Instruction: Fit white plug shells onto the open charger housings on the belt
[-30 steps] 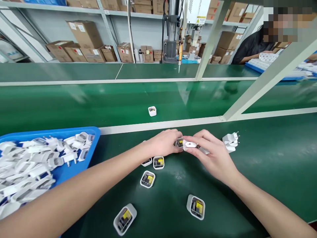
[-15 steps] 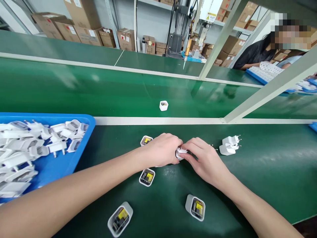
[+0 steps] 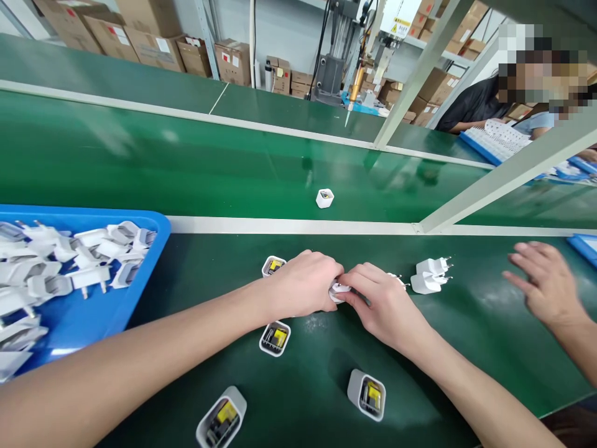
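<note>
My left hand (image 3: 308, 283) and my right hand (image 3: 380, 298) meet near the middle, both closed on one small white plug piece (image 3: 338, 290), mostly hidden by the fingers. Open white housings with yellow and black parts inside stand around them: one behind my left hand (image 3: 273, 266), one beside my left wrist (image 3: 275, 338), one at the lower left (image 3: 222, 418) and one at the lower right (image 3: 367, 394). White plugs with metal pins (image 3: 429, 275) stand right of my right hand, and another shows partly behind it.
A blue tray (image 3: 161, 227) of white plug covers is at the left. One housing (image 3: 325, 198) sits on the green belt (image 3: 209, 180) beyond the white rail. Another person's hand (image 3: 548, 280) reaches in from the right. A slanted metal post (image 3: 504, 168) rises at the right.
Another person's hand has come into view at the right. The housing on the belt has shifted right. The view has moved slightly; my hands keep their hold on the plug piece.
</note>
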Action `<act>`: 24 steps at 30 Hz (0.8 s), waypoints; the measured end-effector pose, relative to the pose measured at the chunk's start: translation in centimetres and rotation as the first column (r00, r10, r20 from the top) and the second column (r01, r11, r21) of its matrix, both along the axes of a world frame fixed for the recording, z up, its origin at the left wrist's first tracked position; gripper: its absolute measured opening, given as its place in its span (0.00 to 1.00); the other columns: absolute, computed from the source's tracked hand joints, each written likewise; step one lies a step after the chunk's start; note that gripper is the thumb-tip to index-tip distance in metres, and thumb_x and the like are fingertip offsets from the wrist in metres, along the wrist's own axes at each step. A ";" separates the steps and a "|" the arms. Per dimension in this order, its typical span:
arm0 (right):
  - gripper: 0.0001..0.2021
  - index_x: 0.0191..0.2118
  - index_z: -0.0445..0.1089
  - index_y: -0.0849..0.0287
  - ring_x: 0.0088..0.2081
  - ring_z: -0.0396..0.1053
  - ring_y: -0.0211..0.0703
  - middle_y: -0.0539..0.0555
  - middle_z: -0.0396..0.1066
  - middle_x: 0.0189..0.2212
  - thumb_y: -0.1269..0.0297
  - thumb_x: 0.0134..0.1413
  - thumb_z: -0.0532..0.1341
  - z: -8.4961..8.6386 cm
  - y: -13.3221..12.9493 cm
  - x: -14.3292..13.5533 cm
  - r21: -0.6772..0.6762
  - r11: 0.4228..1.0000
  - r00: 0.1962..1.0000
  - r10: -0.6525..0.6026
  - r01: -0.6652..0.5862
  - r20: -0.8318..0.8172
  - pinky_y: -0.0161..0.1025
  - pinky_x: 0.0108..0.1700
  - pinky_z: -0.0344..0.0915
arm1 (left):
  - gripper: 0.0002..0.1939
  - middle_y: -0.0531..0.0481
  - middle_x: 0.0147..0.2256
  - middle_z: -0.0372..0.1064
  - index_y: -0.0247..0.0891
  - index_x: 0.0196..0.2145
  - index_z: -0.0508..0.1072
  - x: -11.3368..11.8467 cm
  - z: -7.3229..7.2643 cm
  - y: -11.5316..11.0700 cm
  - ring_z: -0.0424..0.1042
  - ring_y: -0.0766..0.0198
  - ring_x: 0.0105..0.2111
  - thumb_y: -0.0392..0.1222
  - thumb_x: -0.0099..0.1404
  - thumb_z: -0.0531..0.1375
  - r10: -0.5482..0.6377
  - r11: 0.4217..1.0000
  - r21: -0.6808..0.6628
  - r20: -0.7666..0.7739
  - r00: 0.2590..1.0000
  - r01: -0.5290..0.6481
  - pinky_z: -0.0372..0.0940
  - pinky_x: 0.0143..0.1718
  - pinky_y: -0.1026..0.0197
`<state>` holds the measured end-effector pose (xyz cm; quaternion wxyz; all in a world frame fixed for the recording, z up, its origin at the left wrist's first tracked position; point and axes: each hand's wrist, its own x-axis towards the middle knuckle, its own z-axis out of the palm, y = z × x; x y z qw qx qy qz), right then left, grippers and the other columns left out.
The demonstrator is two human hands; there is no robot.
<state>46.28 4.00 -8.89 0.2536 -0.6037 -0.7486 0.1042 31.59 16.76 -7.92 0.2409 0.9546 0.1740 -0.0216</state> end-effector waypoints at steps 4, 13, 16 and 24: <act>0.10 0.37 0.67 0.57 0.36 0.63 0.44 0.54 0.69 0.33 0.72 0.69 0.51 0.0 0.0 -0.4 0.009 1.000 0.994 0.005 -0.006 0.110 0.42 0.37 0.63 | 0.09 0.51 0.31 0.74 0.41 0.27 0.69 0.2 -0.2 0.0 0.74 0.52 0.37 0.44 0.54 0.66 0.019 1.000 0.000 -0.027 0.999 -0.019 0.61 0.34 0.56; 0.05 0.36 0.72 0.58 0.44 0.62 0.51 0.57 0.69 0.42 0.66 0.65 0.61 3.8 0.0 1.7 0.006 0.998 0.823 -0.056 0.064 0.566 0.45 0.41 0.58 | 0.30 0.43 0.57 0.69 0.38 0.61 0.65 -3.9 4.7 -0.4 0.67 0.48 0.57 0.49 0.65 0.64 0.056 0.990 0.129 -0.050 0.997 -0.049 0.60 0.53 0.54; 0.05 0.36 0.71 0.57 0.45 0.64 0.51 0.57 0.70 0.43 0.66 0.64 0.61 4.1 -0.8 3.5 -0.014 0.989 0.762 -0.103 0.145 0.639 0.44 0.42 0.58 | 0.27 0.43 0.59 0.67 0.38 0.62 0.65 -7.4 5.4 -0.1 0.64 0.48 0.60 0.53 0.71 0.57 0.086 0.987 0.134 -0.006 0.996 -0.085 0.58 0.57 0.52; 0.09 0.37 0.62 0.58 0.30 0.67 0.43 0.53 0.69 0.29 0.61 0.69 0.52 -1.0 -2.8 5.4 0.130 0.927 0.682 -0.350 0.353 0.642 0.37 0.29 0.52 | 0.23 0.48 0.57 0.69 0.47 0.60 0.68 -13.6 4.9 -1.8 0.66 0.49 0.57 0.57 0.72 0.53 0.178 0.981 0.074 0.033 0.983 -0.180 0.62 0.54 0.51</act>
